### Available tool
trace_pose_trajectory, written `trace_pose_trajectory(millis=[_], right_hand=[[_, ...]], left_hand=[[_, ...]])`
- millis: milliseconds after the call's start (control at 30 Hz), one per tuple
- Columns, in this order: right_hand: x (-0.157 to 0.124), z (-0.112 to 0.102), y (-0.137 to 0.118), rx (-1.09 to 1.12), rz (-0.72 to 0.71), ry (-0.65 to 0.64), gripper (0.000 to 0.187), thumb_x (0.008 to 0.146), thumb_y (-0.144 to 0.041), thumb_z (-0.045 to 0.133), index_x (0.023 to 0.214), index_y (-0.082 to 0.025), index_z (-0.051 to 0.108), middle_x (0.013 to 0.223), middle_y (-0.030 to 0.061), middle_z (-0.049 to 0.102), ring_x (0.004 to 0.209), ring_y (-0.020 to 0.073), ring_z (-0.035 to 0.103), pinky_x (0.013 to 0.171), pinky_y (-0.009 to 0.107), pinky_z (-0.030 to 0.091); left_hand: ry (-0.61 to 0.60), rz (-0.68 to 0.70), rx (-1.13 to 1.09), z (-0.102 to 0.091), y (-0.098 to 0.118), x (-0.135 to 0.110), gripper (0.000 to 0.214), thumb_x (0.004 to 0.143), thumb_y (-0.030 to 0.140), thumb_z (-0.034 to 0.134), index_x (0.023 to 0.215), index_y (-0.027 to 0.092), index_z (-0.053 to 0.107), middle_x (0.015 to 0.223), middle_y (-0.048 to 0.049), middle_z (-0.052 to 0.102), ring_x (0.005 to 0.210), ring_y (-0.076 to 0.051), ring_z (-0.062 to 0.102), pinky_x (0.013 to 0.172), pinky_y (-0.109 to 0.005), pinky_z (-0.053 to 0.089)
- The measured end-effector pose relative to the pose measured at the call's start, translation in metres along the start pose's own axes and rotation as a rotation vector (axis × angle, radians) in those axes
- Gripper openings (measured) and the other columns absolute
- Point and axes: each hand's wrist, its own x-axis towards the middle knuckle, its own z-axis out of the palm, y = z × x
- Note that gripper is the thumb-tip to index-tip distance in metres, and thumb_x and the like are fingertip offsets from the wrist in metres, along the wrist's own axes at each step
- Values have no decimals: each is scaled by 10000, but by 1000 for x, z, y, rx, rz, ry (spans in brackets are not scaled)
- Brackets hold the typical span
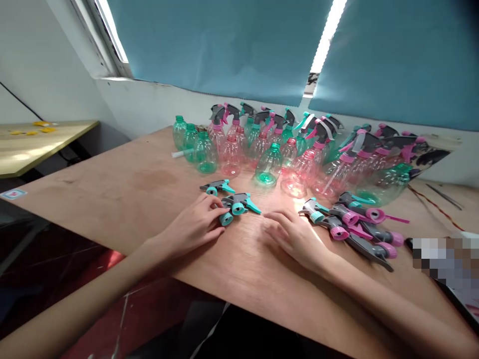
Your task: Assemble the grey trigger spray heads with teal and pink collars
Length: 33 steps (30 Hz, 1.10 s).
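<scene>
Left fingers (217, 212) against turquoise-collared sprayer (226, 219)

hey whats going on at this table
The person's left hand touches a small cluster of turquoise-collared spray heads. The right hand looks empty, low over the wooden table, beside a pile of pink- and turquoise-collared spray heads. Behind are green and pink bottles, some with spray heads fitted, others open-topped.
</scene>
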Motion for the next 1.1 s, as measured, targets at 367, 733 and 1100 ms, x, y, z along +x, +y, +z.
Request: trace_pose_trajectory(millis=[367,733,1100], right_hand=[[58,29,6,-40,-111,28,259,903,-397,554,1058,-212,648,999,86,622,849,185,605,732,319,503],[75,28,-10,-100,63,30,332,949,-396,461,1003,-143,669,930,135,646,864,246,608,719,354,466],[34,-63,1,247,174,74,333,967,-398,413,894,-175,650,825,25,689,736,140,646,626,240,487]], left_hand=[[-165,-59,6,-5,38,-16,194,772,248,681,916,150,596,955,-82,546,915,-253,497,774,-376,472],[-256,20,-79,-3,51,-3,259,729,132,736,959,163,622,1001,-80,609,930,-250,521,807,-366,453],[-210,4,-470,12,81,38,203,852,206,601,1054,220,606,952,-25,648,875,-191,581,763,-303,453]])
